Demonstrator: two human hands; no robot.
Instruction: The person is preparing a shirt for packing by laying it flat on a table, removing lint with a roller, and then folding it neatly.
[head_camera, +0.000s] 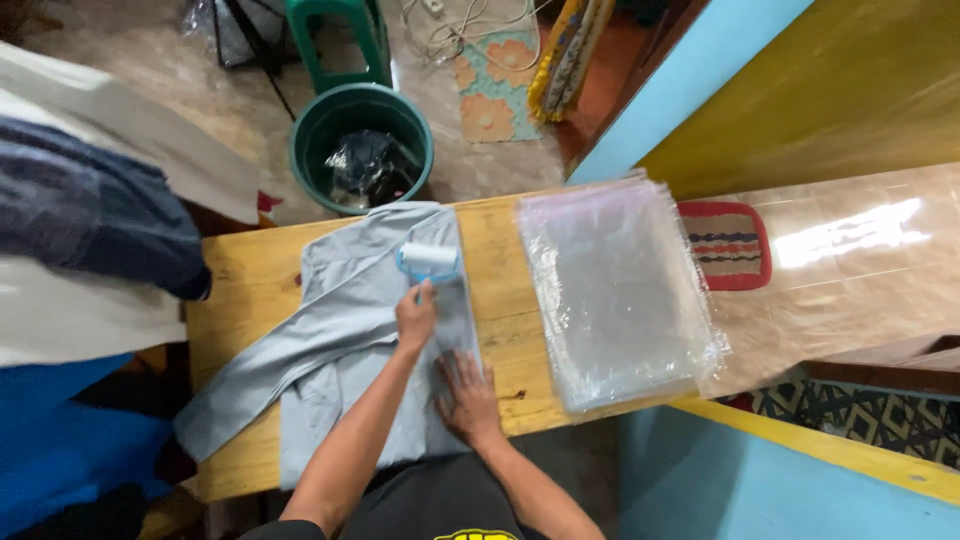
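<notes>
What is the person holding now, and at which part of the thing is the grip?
The left hand holds a lint roller by its handle, with the roll on the grey shirt. The right hand holds nothing; it presses flat on the shirt.

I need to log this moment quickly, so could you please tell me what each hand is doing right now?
Left hand: closed on the lint roller, on the grey shirt.
Right hand: open, fingers flat on the shirt, holding nothing.
</notes>
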